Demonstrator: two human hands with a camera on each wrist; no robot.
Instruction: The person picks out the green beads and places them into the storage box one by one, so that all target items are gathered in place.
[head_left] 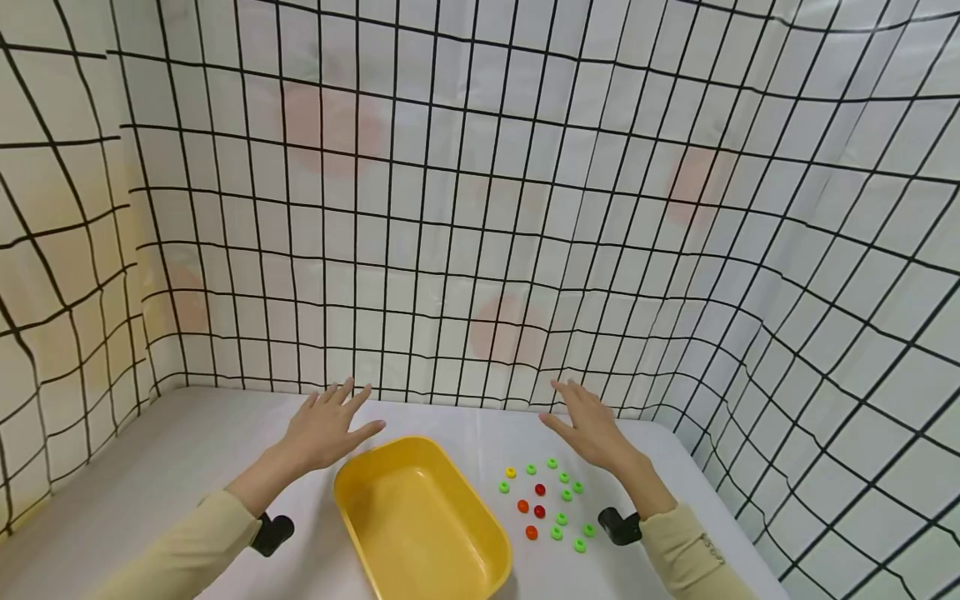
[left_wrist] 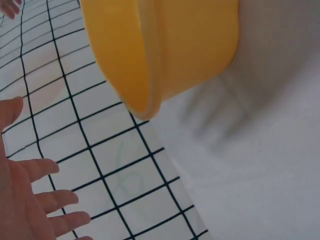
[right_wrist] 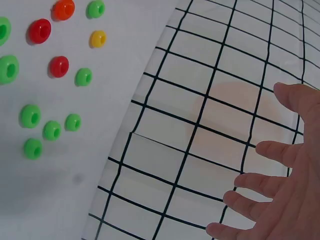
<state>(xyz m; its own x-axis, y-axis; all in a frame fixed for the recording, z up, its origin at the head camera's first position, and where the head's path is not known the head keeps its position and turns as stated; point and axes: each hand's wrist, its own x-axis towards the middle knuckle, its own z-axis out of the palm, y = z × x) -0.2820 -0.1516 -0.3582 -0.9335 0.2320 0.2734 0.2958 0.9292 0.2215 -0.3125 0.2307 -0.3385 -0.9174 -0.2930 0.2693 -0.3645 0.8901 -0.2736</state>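
Observation:
My left hand hovers above the table by the far left corner of a yellow plastic tub, fingers spread and holding nothing. The left wrist view shows those fingers apart from the tub's outer wall. My right hand is raised beyond a scatter of small ring-shaped beads, its fingers also spread and nothing in them. The beads lie loose on the white cloth to the right of the tub: several green beads, a few red beads, orange beads and a yellow bead.
A white tabletop carries the tub and beads. White walls with a black grid enclose its back and both sides. Each wrist wears a black camera, one on the left and one on the right.

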